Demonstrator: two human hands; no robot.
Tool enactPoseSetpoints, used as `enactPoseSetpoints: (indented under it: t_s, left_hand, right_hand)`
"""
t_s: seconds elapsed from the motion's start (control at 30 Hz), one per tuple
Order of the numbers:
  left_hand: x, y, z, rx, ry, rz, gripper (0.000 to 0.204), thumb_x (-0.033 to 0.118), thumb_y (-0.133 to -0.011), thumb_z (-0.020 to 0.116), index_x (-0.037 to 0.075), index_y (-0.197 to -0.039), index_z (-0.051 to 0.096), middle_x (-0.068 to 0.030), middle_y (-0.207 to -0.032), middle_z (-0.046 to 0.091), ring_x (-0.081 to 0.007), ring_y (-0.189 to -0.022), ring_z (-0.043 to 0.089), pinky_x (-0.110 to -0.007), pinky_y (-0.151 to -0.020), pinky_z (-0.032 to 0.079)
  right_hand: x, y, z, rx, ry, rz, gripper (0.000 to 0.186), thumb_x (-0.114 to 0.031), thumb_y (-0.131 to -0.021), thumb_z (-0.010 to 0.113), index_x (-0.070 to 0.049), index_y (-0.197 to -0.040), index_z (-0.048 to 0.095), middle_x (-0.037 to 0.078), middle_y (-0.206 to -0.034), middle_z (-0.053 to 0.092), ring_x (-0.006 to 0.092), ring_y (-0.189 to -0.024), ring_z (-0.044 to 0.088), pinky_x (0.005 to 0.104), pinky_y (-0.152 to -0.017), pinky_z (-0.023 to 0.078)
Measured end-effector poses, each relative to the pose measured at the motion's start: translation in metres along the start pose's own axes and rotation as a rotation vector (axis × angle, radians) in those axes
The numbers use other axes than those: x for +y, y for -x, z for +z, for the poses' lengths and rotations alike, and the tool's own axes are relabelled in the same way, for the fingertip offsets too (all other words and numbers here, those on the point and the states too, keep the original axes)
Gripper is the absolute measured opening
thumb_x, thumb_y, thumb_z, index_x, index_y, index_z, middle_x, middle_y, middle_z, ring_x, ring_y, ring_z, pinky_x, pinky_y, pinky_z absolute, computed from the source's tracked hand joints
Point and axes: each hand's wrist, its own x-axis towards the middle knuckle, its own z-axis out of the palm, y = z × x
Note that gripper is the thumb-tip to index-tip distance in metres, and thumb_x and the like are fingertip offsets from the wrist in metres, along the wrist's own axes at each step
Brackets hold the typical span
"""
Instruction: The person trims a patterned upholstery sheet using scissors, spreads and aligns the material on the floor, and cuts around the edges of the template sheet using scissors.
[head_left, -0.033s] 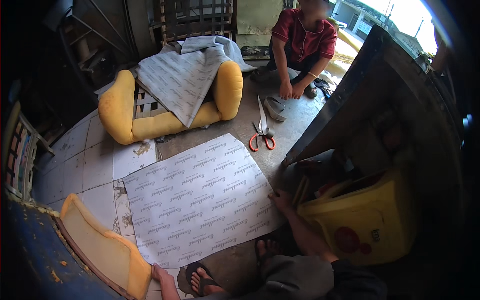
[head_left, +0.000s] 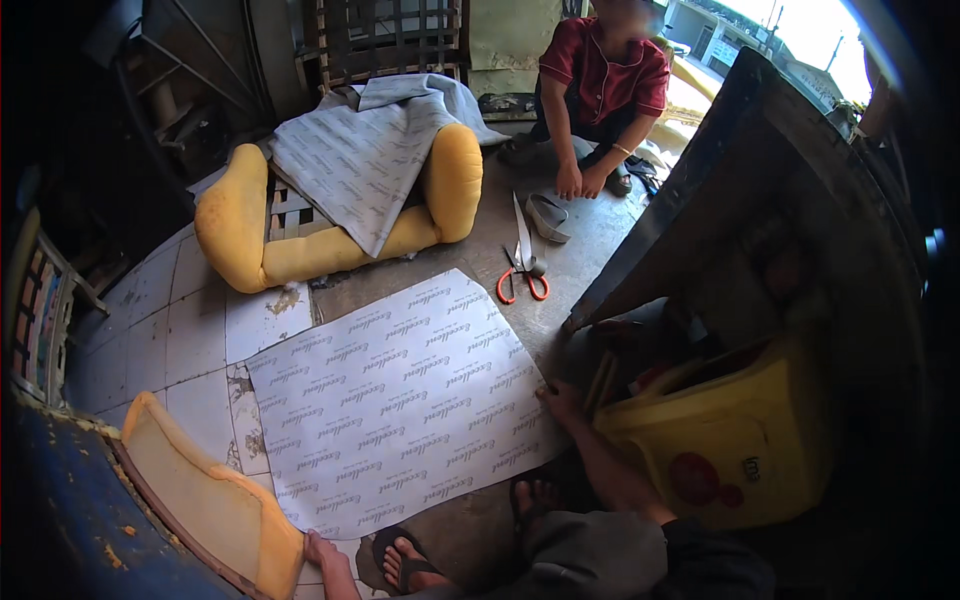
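A white sheet of material [head_left: 400, 400] printed with rows of grey script lies spread on the floor in front of me. My right hand [head_left: 562, 400] grips its right edge, fingers curled at the border. At the near left corner, my left hand [head_left: 325, 550] has its fingers closed on the sheet, right beside the end of a curved, foam-edged panel [head_left: 200, 490]. Beyond the sheet's far edge lie large scissors [head_left: 522, 255] with red handles, blades partly open. Next to them sits a greyish looped strip [head_left: 548, 217].
Past the sheet stands a yellow foam-padded seat frame [head_left: 350, 255] draped with printed grey fabric [head_left: 350, 150]. A person [head_left: 605, 85] in a red shirt squats at the back right. A dark slanted panel [head_left: 690, 190] and a yellow plastic container [head_left: 720, 440] stand at my right.
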Motion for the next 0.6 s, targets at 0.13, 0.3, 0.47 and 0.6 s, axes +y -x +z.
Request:
enactPoseSetpoints:
  t_s: [0.13,0.3,0.47,0.6]
  left_hand:
    - [0.021,0.022,0.002,0.084,0.049,-0.082,0.020,0.022,-0.094,0.066,0.019,-0.113,0.070,0.0066,-0.067,0.046,-0.0056,-0.052,0.036,-0.020,-0.044,0.030]
    - [0.031,0.043,0.013,0.184,-0.038,-0.042,0.022,0.017,-0.097,0.059,0.005,-0.111,0.069,0.0000,-0.073,0.058,-0.0093,-0.057,0.049,-0.024,-0.050,0.038]
    - [0.063,0.065,0.031,-0.032,0.094,0.185,0.029,0.017,-0.096,0.061,0.000,-0.119,0.067,-0.0069,-0.096,0.068,-0.0174,-0.081,0.065,-0.030,-0.066,0.048]
    - [0.126,0.076,0.039,-0.043,0.062,0.310,0.032,0.014,-0.096,0.061,-0.004,-0.121,0.064,-0.0108,-0.105,0.069,-0.0210,-0.087,0.067,-0.031,-0.070,0.053]
  right_hand:
    - [0.005,0.000,0.003,0.004,-0.114,-0.070,0.050,-0.041,-0.082,0.074,-0.002,-0.112,0.070,0.021,-0.108,0.071,0.0335,-0.100,0.069,0.0401,-0.089,0.052]
    - [0.016,-0.007,0.011,0.037,-0.070,-0.040,0.049,-0.040,-0.081,0.075,0.000,-0.110,0.070,0.022,-0.106,0.071,0.0335,-0.099,0.069,0.0407,-0.088,0.052]
    - [0.018,-0.011,0.015,0.034,-0.061,-0.066,0.049,-0.040,-0.081,0.076,-0.001,-0.110,0.070,0.021,-0.104,0.072,0.0324,-0.096,0.070,0.0405,-0.086,0.053]
    - [0.014,-0.003,0.018,0.049,-0.093,-0.038,0.046,-0.037,-0.081,0.077,-0.002,-0.110,0.071,0.019,-0.101,0.072,0.0297,-0.093,0.070,0.0397,-0.084,0.053]
